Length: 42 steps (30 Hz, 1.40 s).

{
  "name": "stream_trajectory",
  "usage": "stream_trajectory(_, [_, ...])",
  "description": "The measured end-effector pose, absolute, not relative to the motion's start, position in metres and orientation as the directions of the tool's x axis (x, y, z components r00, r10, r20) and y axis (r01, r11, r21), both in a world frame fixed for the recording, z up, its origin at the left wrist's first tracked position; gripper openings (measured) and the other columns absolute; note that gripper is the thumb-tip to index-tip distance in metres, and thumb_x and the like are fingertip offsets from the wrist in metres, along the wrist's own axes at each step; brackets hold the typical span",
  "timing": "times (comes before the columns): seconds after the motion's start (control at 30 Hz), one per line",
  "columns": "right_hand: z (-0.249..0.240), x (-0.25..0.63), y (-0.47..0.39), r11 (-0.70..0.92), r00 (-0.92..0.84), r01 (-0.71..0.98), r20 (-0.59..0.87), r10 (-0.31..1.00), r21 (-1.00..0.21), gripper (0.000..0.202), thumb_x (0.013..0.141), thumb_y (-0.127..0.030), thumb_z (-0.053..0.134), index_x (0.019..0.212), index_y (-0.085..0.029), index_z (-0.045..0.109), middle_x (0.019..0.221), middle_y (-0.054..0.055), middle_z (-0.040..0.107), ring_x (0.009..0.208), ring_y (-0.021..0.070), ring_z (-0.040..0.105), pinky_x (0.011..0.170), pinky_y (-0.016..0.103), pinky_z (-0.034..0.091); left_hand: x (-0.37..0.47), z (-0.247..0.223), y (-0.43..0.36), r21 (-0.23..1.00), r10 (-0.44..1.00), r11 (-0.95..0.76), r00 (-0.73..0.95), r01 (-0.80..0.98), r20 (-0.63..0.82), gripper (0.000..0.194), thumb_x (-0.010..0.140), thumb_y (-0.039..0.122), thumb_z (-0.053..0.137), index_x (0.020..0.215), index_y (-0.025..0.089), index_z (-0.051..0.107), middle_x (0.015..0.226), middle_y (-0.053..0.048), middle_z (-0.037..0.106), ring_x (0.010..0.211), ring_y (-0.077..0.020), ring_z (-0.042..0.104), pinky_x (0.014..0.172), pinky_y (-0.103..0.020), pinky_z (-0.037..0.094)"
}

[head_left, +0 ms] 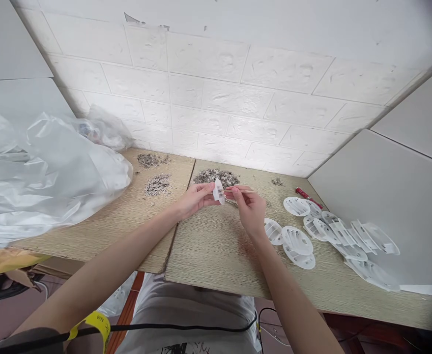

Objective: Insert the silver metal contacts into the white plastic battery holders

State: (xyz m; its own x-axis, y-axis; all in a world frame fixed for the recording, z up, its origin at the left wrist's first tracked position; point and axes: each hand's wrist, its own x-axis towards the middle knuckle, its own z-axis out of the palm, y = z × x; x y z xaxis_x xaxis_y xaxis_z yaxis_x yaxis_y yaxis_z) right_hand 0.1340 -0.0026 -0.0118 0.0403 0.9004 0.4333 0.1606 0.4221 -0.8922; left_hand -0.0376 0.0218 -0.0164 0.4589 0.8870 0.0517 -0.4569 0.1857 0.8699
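Observation:
My left hand pinches a round white plastic disc by its edge, tilted up above the table. Small metal pieces show on the disc's face. My right hand is closed around a thin, light-coloured stick-like tool, its tip at the disc. A second slim, darker shaft shows just below the stick; I cannot make out whether it is part of the same tool. Right behind the disc lies a pile of small metal parts. Several similar white discs rest to the right of my right hand.
Two smaller metal-part piles lie on the left board, and a few parts near the wall. A red-handled tool sits behind overlapping discs. Large plastic bags cover the left side. A black cable crosses my lap.

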Motion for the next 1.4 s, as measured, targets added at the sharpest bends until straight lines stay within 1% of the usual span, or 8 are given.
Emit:
stream_trajectory(0.13, [-0.0122, 0.1339, -0.0029, 0.413, 0.011, 0.22, 0.426, 0.905, -0.884, 0.03, 0.088, -0.044, 0.059, 0.089, -0.017, 0.073, 0.096, 0.008, 0.074, 0.084, 0.0212, 0.072, 0.079, 0.037, 0.06, -0.0371, -0.0177, 0.0218, 0.879, 0.898, 0.159, 0.435, -0.45, 0.06, 0.036, 0.077, 0.044, 0.072, 0.093, 0.012, 0.073, 0.1, -0.013, 0.073, 0.097, -0.0235, 0.067, 0.097, -0.043, 0.048])
stream_trajectory(0.33, [-0.0116, 0.1326, -0.0033, 0.394, 0.002, 0.201, 0.403, 0.915, -0.897, 0.033, 0.087, -0.046, 0.059, 0.087, -0.017, 0.072, 0.098, 0.009, 0.073, 0.085, 0.0211, 0.072, 0.079, 0.036, 0.06, -0.0361, -0.0182, 0.0201, 0.881, 0.902, 0.139, 0.425, -0.453, 0.076, 0.036, 0.077, 0.044, 0.072, 0.093, 0.011, 0.073, 0.099, -0.013, 0.073, 0.097, -0.0236, 0.067, 0.097, -0.043, 0.048])
stream_trajectory(0.5, [-0.0079, 0.1297, -0.0066, 0.445, 0.081, 0.154, 0.46, 0.884, -0.882, 0.032, 0.089, -0.047, 0.056, 0.088, -0.018, 0.069, 0.092, 0.008, 0.072, 0.082, 0.0199, 0.072, 0.079, 0.036, 0.06, -0.0355, -0.0153, 0.0189, 0.859, 0.906, 0.148, 0.416, -0.49, 0.081, 0.035, 0.077, 0.042, 0.072, 0.093, 0.011, 0.073, 0.099, -0.013, 0.073, 0.097, -0.0243, 0.067, 0.097, -0.044, 0.049])
stream_trajectory(0.63, [-0.0078, 0.1296, -0.0073, 0.433, 0.124, 0.124, 0.447, 0.886, -0.893, 0.035, 0.09, -0.05, 0.052, 0.087, -0.018, 0.066, 0.09, 0.008, 0.072, 0.08, 0.0197, 0.071, 0.078, 0.037, 0.06, -0.0355, -0.0149, 0.0193, 0.85, 0.905, 0.17, 0.42, -0.499, 0.065, 0.031, 0.081, 0.04, 0.069, 0.092, 0.011, 0.072, 0.1, -0.014, 0.073, 0.097, -0.0238, 0.068, 0.097, -0.045, 0.05])
stream_trajectory(0.83, [-0.0097, 0.1321, -0.0048, 0.417, 0.099, 0.139, 0.432, 0.897, -0.898, 0.036, 0.089, -0.051, 0.054, 0.086, -0.017, 0.066, 0.089, 0.008, 0.072, 0.077, 0.0198, 0.071, 0.077, 0.037, 0.06, -0.0359, -0.0161, 0.0209, 0.837, 0.914, 0.171, 0.402, -0.521, 0.063, 0.029, 0.083, 0.038, 0.066, 0.093, 0.011, 0.072, 0.099, -0.013, 0.073, 0.092, -0.0217, 0.069, 0.094, -0.042, 0.052])
stream_trajectory(1.03, [-0.0085, 0.132, -0.0057, 0.416, 0.091, 0.159, 0.433, 0.897, -0.895, 0.035, 0.089, -0.05, 0.054, 0.087, -0.017, 0.066, 0.09, 0.009, 0.072, 0.079, 0.0205, 0.071, 0.077, 0.037, 0.06, -0.0365, -0.0131, 0.0196, 0.849, 0.912, 0.181, 0.408, -0.496, 0.044, 0.028, 0.086, 0.036, 0.063, 0.094, 0.01, 0.071, 0.101, -0.014, 0.073, 0.094, -0.0216, 0.068, 0.095, -0.043, 0.052])
stream_trajectory(1.4, [-0.0095, 0.1326, -0.0057, 0.437, 0.063, 0.178, 0.453, 0.889, -0.882, 0.034, 0.09, -0.048, 0.054, 0.088, -0.018, 0.067, 0.089, 0.008, 0.072, 0.079, 0.0205, 0.071, 0.075, 0.037, 0.061, -0.0352, -0.0127, 0.0184, 0.844, 0.919, 0.187, 0.394, -0.502, 0.03, 0.029, 0.085, 0.037, 0.065, 0.093, 0.01, 0.071, 0.099, -0.014, 0.073, 0.092, -0.0218, 0.068, 0.095, -0.043, 0.051])
